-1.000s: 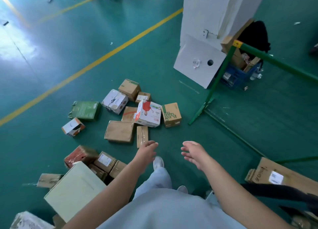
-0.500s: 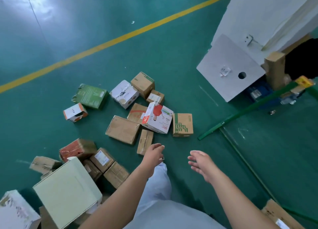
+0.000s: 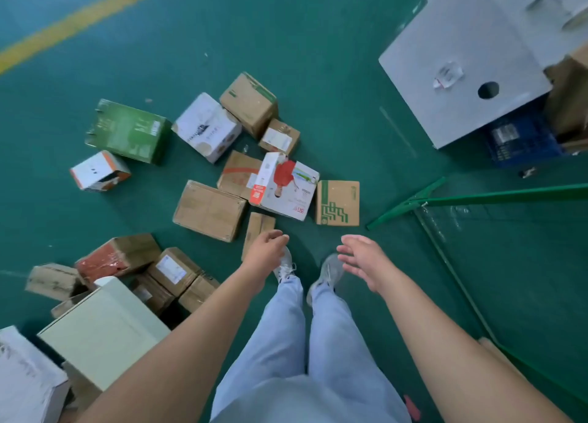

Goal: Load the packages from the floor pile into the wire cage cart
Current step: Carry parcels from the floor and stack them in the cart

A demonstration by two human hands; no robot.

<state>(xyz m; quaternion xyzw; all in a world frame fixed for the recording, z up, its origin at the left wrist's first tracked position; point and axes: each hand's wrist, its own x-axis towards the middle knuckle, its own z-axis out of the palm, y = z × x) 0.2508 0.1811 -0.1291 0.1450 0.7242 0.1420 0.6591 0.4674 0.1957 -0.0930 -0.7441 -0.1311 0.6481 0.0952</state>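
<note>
Several packages lie scattered on the green floor ahead of me. Nearest are a narrow brown box (image 3: 256, 228), a flat brown carton (image 3: 208, 210), a white box with a red picture (image 3: 284, 185) and a brown box with green print (image 3: 338, 203). My left hand (image 3: 265, 254) hangs over the narrow box, fingers loosely curled, holding nothing. My right hand (image 3: 362, 258) is spread and empty, above my shoe. The cart's green frame (image 3: 477, 196) stands to the right.
More boxes crowd the lower left, among them a large pale carton (image 3: 101, 333) and a red-topped box (image 3: 111, 258). A green box (image 3: 127, 131) and a white-orange box (image 3: 98, 171) lie farther left. A white panel (image 3: 461, 82) and blue crate (image 3: 521, 141) sit upper right.
I have stepped closer to the pile and my view has tipped further down. Both hands stay empty, reaching forward and down over the nearest boxes.
</note>
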